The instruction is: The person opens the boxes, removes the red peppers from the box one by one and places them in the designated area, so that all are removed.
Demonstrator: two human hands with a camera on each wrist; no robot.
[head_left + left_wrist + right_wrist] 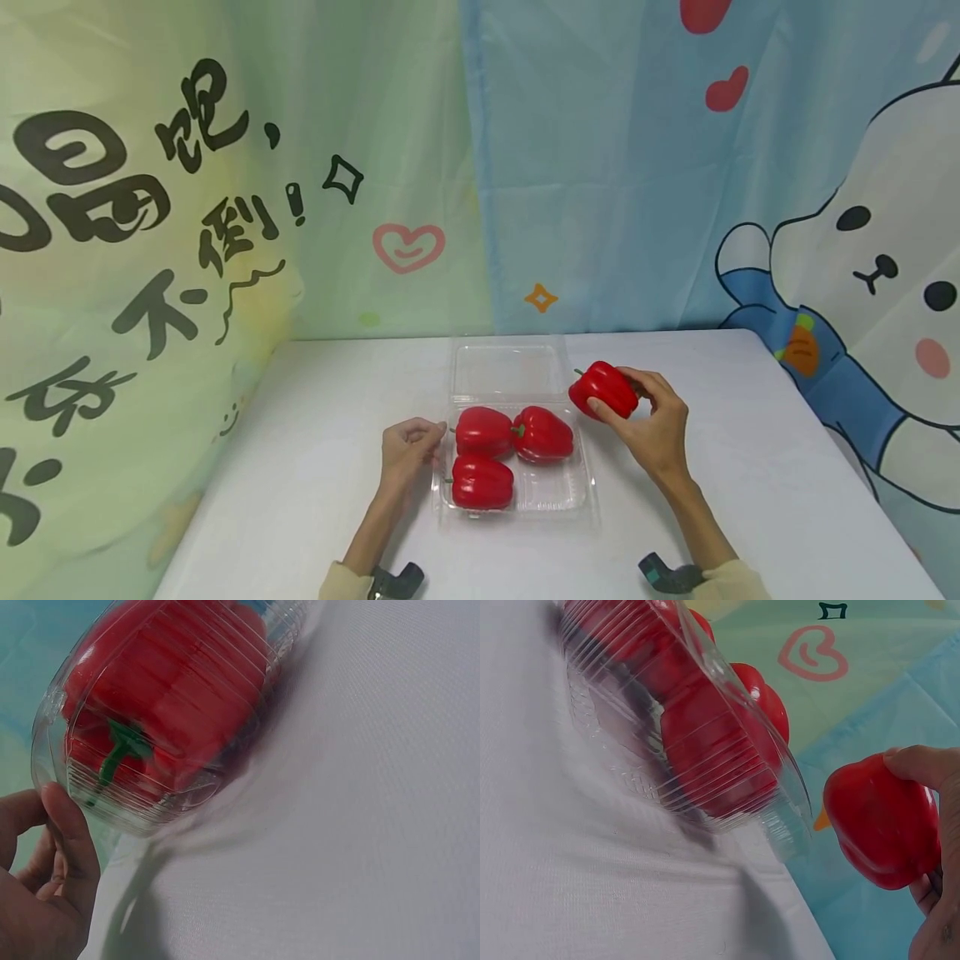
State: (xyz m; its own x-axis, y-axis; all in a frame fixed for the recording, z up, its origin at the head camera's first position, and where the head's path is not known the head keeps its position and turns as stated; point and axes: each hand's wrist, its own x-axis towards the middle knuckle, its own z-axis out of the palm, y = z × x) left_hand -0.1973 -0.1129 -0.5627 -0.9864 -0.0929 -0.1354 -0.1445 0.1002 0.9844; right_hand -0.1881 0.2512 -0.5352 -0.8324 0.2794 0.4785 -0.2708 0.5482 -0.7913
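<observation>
A clear plastic clamshell tray (558,493) lies open on the white table, its lid (508,369) folded back. Three red bell peppers sit inside: one at the back left (482,430), one at the back right (543,433), one at the front left (482,482). My right hand (654,421) grips a fourth red pepper (603,389) just above the tray's right rear corner; the right wrist view shows the held pepper (881,821) too. My left hand (408,446) rests at the tray's left edge, the thumb (71,832) touching the wall of the tray (161,791).
The white table (750,467) stretches around the tray. Cartoon curtains (600,167) hang behind and on both sides, close to the table's edges. Dark wrist mounts (667,575) show at the bottom of the head view.
</observation>
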